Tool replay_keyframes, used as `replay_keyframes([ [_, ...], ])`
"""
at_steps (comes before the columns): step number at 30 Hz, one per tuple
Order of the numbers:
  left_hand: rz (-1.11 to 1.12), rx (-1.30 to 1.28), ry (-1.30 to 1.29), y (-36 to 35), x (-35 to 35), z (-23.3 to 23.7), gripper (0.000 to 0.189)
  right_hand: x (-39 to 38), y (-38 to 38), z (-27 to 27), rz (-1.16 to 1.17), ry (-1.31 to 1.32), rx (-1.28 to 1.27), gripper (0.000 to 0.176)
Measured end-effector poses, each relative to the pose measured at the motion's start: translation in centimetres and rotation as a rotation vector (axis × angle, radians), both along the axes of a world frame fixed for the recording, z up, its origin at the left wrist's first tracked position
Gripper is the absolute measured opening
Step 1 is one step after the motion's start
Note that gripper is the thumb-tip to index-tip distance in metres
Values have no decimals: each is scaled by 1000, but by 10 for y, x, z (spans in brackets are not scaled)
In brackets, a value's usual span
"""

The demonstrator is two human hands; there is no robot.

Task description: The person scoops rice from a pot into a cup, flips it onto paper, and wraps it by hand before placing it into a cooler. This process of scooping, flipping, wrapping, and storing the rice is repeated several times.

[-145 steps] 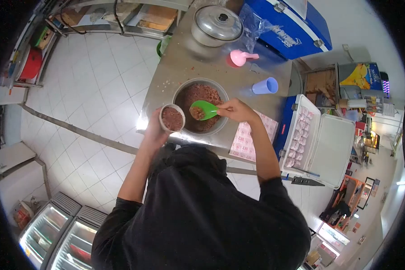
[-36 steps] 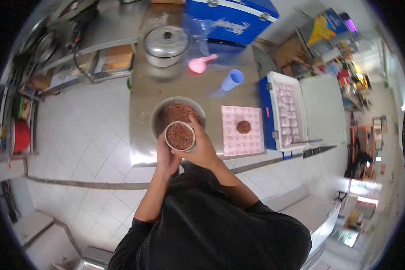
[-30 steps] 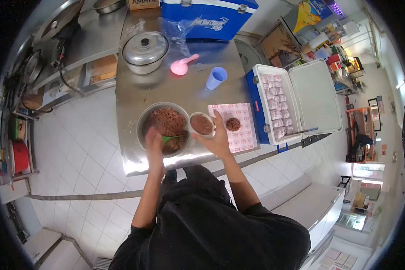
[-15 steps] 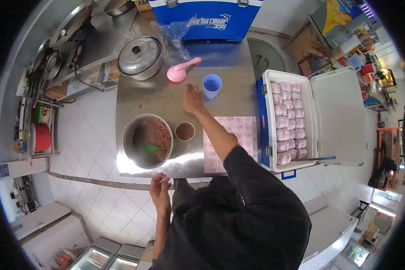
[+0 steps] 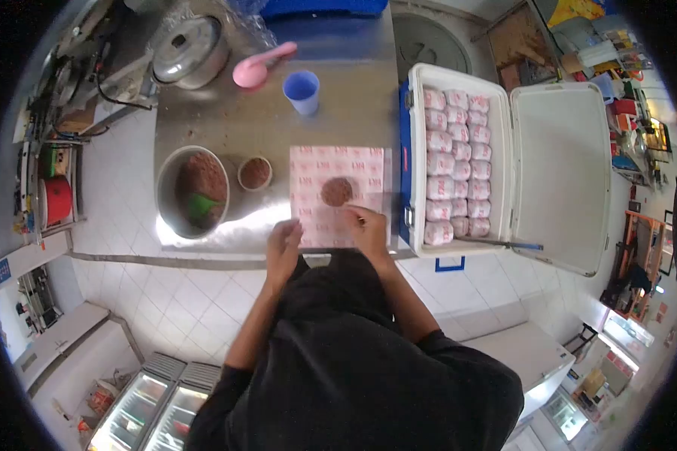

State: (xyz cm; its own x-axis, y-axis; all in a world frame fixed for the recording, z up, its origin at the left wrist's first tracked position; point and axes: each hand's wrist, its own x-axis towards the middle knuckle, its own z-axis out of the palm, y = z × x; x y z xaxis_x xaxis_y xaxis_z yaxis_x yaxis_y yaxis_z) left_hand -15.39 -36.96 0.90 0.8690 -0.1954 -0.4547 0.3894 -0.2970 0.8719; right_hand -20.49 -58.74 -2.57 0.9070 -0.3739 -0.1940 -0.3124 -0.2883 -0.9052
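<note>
A printed pink and white paper sheet (image 5: 312, 171) lies on the steel table, with a round brown mound of crumbly food (image 5: 337, 192) on it. My left hand (image 5: 283, 244) is at the sheet's lower left edge, its fingers slightly blurred. Just below the mound, over the sheet's lower right part, my right hand (image 5: 366, 228) has curled fingers; what they hold, if anything, is too small to tell. Left of the sheet stand a small cup of brown food (image 5: 255, 174) and a large pot (image 5: 167, 169) with brown crumbly food and a green utensil (image 5: 201, 205).
A blue cup (image 5: 302, 93), a pink spoon (image 5: 267, 59) and a lidded metal pot (image 5: 190, 52) stand farther back on the table (image 5: 210, 113). At the right, an open cooler (image 5: 417, 83) holds rows of wrapped bundles (image 5: 460, 161).
My right hand has come back from beside the blue cup to the sheet. My left hand has moved to the sheet's left edge. The whole view has shifted.
</note>
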Motion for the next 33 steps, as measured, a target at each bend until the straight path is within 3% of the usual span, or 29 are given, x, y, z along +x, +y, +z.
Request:
replay_keyframes([
  [4,-303,258,-378,-18,6,-64,23,-46,-38,-44,54,-7,-470,34],
  [7,-564,353,-605,-11,18,-88,25,-34,-45,-37,400,14,-576,42],
  [8,-583,338,-549,-9,20,-94,25,-26,-48,-28,501,63,-519,28],
  [11,-675,336,-549,-6,23,-91,31,-11,-56,-58,666,20,-570,23],
  [12,-692,323,-584,-4,21,-90,33,-11,-58,-72,704,94,-578,34],
  [15,-736,309,-627,-1,20,-88,38,-13,-62,-94,613,109,-431,21],
  [18,-762,326,-556,1,21,-87,46,-15,-52,-39,665,36,-493,21],
  [21,-776,314,-533,3,22,-86,49,-14,-54,-63,719,23,-580,29],
  [24,-806,326,-521,0,24,-80,49,-11,-57,-65,659,87,-475,27],
  [29,-806,312,-514,2,26,-85,54,-12,-58,-53,691,34,-504,19],
  [33,-821,326,-556,0,28,-76,50,-9,-61,-82,636,56,-494,19],
])
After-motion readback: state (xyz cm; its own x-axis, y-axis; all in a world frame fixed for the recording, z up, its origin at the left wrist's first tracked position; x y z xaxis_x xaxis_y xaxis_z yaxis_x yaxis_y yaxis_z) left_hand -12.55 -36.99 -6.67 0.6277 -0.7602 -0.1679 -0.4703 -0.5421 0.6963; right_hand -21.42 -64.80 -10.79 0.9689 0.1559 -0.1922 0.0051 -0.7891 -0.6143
